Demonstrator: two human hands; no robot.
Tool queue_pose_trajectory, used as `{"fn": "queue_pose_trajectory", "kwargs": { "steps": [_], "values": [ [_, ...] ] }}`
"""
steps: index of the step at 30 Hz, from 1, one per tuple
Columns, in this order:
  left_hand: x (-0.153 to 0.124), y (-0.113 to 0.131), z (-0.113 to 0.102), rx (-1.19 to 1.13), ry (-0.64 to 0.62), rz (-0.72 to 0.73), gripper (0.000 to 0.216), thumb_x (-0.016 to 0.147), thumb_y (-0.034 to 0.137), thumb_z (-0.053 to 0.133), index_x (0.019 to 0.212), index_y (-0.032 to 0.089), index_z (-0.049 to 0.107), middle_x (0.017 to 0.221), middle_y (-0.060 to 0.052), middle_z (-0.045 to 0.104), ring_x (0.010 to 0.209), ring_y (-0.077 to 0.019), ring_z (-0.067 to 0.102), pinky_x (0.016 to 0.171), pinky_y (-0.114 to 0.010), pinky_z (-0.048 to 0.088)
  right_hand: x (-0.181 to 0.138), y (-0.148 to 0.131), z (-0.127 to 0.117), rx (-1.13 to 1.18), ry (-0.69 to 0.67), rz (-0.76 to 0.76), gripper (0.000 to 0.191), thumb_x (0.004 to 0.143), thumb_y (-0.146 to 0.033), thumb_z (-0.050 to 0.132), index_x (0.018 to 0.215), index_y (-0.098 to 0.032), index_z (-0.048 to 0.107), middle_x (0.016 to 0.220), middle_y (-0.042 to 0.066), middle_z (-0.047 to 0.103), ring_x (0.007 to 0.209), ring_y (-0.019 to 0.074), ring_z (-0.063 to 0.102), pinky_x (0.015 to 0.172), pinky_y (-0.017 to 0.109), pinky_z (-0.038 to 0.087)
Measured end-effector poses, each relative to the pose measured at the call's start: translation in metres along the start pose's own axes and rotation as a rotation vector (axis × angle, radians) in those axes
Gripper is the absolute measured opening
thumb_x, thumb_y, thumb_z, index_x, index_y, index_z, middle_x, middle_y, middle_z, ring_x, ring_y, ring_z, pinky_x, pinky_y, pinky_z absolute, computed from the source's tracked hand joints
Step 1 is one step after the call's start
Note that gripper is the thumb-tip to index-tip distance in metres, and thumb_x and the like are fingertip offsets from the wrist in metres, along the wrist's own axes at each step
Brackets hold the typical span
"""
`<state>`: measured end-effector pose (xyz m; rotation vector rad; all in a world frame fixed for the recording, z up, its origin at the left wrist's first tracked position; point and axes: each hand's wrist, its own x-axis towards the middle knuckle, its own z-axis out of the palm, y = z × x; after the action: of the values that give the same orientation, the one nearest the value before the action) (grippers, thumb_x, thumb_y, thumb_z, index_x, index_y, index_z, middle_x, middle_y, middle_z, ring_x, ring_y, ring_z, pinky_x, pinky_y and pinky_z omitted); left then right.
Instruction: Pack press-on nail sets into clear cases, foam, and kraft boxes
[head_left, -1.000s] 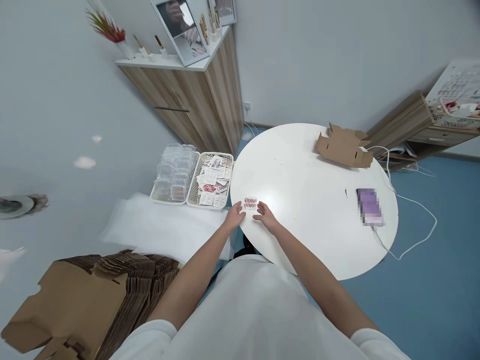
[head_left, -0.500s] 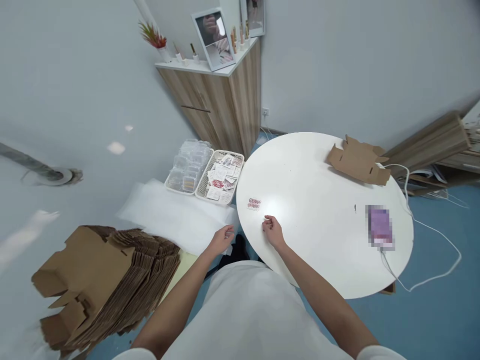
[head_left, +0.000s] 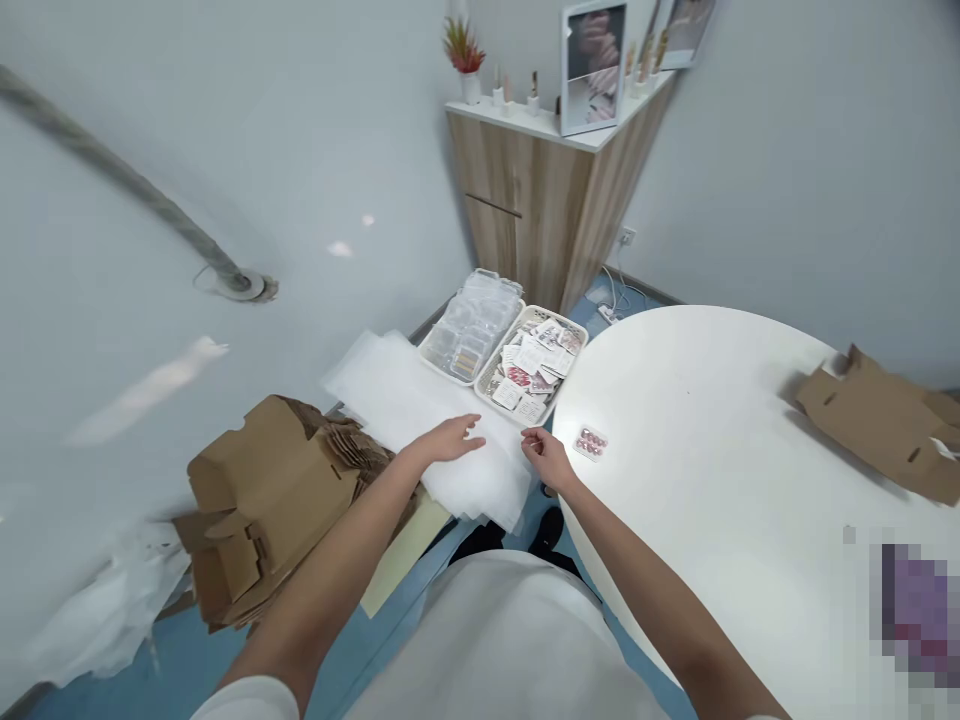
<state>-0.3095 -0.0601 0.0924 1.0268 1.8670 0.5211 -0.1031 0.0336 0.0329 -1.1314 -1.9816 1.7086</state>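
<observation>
My left hand [head_left: 452,438] hovers over a stack of white, translucent packing sheets [head_left: 409,400], fingers apart and holding nothing. My right hand [head_left: 546,455] is between the round table's left edge and the front of a basket of cards [head_left: 534,362]. Its fingers are loosely bent with a gap to the thumb, and I see nothing in them. Just right of that hand, a small clear case with pink-red pieces [head_left: 590,443] lies on the white table [head_left: 675,400]. Left of the cards stands a second basket, filled with clear plastic cases [head_left: 480,315].
Folded brown cardboard boxes [head_left: 270,490] are stacked at the lower left. An unfolded cardboard box [head_left: 885,415] lies on the table's right side, with a blurred purple item [head_left: 919,610] nearer me. Behind the baskets stands a wooden cabinet [head_left: 555,190] with picture frames.
My view has turned left, so the baskets and table appear further right. My right hand has moved left off the tabletop toward the card basket. My left hand has reached forward over the white sheets.
</observation>
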Motion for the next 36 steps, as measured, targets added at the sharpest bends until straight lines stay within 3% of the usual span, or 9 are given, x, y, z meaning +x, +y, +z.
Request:
{"fn": "queue_pose_trajectory", "kwargs": {
  "steps": [3,6,11,17,22,28,32,36],
  "values": [
    [0.024,-0.014,-0.054,0.000,0.091,-0.006,0.065,0.065,0.044,0.059,0.121,0.015,0.043,0.119,-0.012,0.052,0.096,-0.0219,0.056,0.081,-0.027,0.041,0.045,-0.023,0.018,-0.180,-0.030,-0.075,0.030,0.069,-0.025,0.048,0.098,-0.021,0.053,0.085,0.002,0.060,0.069,0.0145,0.054,0.066,0.031,0.044],
    [0.053,-0.033,-0.095,-0.035,0.226,-0.058,0.062,0.070,0.042,0.054,0.123,0.013,0.039,0.121,-0.014,0.049,0.102,-0.0218,0.052,0.081,-0.028,0.040,0.092,-0.051,0.040,-0.363,0.026,-0.163,0.036,0.070,-0.023,0.048,0.106,-0.019,0.050,0.098,0.007,0.057,0.082,0.0174,0.054,0.075,0.033,0.042],
    [0.100,-0.052,-0.130,0.013,0.376,-0.067,0.053,0.073,0.031,0.053,0.122,0.015,0.038,0.120,-0.011,0.048,0.101,-0.0184,0.051,0.082,-0.026,0.039,0.160,-0.095,0.079,-0.675,0.004,-0.234,0.043,0.073,-0.021,0.046,0.116,-0.016,0.045,0.110,0.010,0.052,0.101,0.0218,0.046,0.085,0.035,0.034],
    [0.150,-0.058,-0.145,0.356,0.439,-0.068,0.071,0.060,0.037,0.068,0.121,0.019,0.037,0.117,-0.013,0.042,0.110,-0.0294,0.038,0.086,-0.035,0.034,0.203,-0.113,0.115,-1.028,0.062,-0.142,0.043,0.073,-0.025,0.051,0.115,-0.019,0.045,0.110,0.012,0.048,0.102,0.0267,0.038,0.085,0.040,0.026],
    [0.173,-0.066,-0.138,0.384,0.406,-0.031,0.074,0.052,0.038,0.074,0.117,0.026,0.039,0.117,-0.010,0.038,0.108,-0.0298,0.036,0.083,-0.037,0.033,0.210,-0.107,0.129,-1.082,0.164,-0.139,0.044,0.069,-0.029,0.057,0.110,-0.016,0.048,0.115,0.014,0.042,0.105,0.0287,0.032,0.087,0.043,0.019],
    [0.164,-0.074,-0.133,0.324,0.531,0.087,0.056,0.060,0.025,0.070,0.110,0.026,0.045,0.114,-0.009,0.041,0.105,-0.0272,0.038,0.082,-0.037,0.033,0.210,-0.096,0.133,-0.949,0.280,-0.119,0.035,0.069,-0.028,0.056,0.103,-0.020,0.053,0.123,0.012,0.036,0.111,0.0301,0.027,0.088,0.046,0.016],
    [0.152,-0.077,-0.145,0.252,0.503,0.174,0.029,0.068,0.020,0.061,0.096,0.024,0.051,0.101,-0.005,0.053,0.099,-0.0236,0.045,0.085,-0.038,0.031,0.206,-0.095,0.129,-0.808,0.293,-0.207,0.025,0.070,-0.033,0.056,0.092,-0.022,0.057,0.120,0.009,0.040,0.112,0.0292,0.030,0.090,0.047,0.015],
    [0.134,-0.073,-0.155,0.122,0.453,0.269,0.028,0.067,0.021,0.061,0.093,0.022,0.051,0.092,-0.001,0.057,0.087,-0.0181,0.052,0.089,-0.039,0.028,0.197,-0.100,0.124,-0.574,0.265,-0.299,0.021,0.068,-0.034,0.058,0.085,-0.021,0.055,0.108,0.007,0.051,0.107,0.0258,0.039,0.091,0.045,0.021]
  ]
}}
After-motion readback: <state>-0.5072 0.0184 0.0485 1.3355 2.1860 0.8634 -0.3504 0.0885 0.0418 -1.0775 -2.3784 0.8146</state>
